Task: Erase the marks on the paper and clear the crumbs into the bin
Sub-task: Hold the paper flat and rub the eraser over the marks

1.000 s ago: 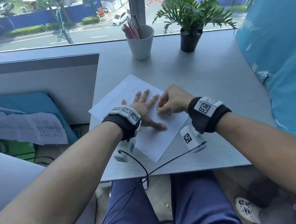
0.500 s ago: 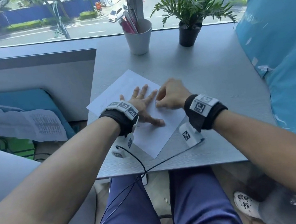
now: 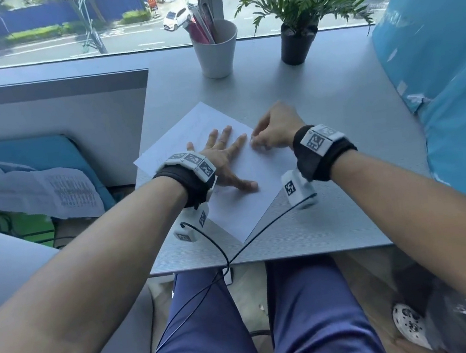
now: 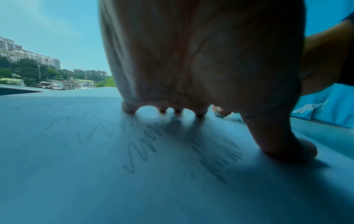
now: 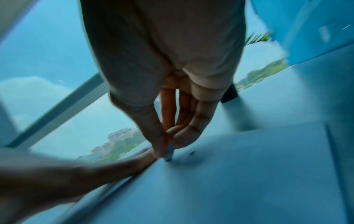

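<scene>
A white sheet of paper lies turned like a diamond on the grey desk. Faint pencil scribbles run across the paper under my left palm. My left hand lies flat on the sheet with fingers spread, pressing it down. My right hand is curled beside the left index finger and pinches a small eraser against the paper. The eraser tip also shows past my left fingers. Dark crumbs lie by the eraser. No bin is in view.
A white cup of pens and a potted plant stand at the desk's far edge by the window. A blue padded panel borders the right side. Loose papers lie to the left, below desk level. Cables hang over the front edge.
My right hand with the eraser has slid away from me along the paper, towards its far right edge. The left hand stays flat in place.
</scene>
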Tool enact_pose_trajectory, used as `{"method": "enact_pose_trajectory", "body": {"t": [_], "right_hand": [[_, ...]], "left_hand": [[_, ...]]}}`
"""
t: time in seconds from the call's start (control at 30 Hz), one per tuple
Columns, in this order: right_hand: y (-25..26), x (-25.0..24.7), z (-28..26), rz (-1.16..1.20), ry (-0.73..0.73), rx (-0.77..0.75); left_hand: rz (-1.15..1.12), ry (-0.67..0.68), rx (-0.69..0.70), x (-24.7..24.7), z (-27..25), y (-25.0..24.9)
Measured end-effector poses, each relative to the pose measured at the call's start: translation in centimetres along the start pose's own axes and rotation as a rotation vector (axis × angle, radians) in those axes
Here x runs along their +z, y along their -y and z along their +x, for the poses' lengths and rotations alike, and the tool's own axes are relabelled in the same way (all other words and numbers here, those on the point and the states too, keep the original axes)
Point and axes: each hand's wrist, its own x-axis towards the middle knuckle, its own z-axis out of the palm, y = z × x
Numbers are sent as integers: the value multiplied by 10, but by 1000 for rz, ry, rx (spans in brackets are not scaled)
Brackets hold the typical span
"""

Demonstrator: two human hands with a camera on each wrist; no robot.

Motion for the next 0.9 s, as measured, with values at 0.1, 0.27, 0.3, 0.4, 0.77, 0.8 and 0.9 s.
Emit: {"method": "enact_pose_trajectory", "body": {"t": [0.1,0.27,0.3,0.4,0.77,0.8,0.9], "right_hand": [[6,14,-17,-87,170,-102],[0,-1,3,-9,20,16],[2,3,0,-19,47,-10],[5,8,-9,-37,222,-61],[-3,-2,5,31,68,16],[-2,-2,8,30,21,24],[4,12,-7,-32,127,-70]], "left_hand": [[6,2,11,0,0,1],[20,-4,-1,1,1,1],[17,-2,-1,1,2,2],[7,-6,10,1,2,4],[-1,-19,16,3,4,3],[-3,-27,11,2,4,3],[-22,-44,14,3,5,5]]}}
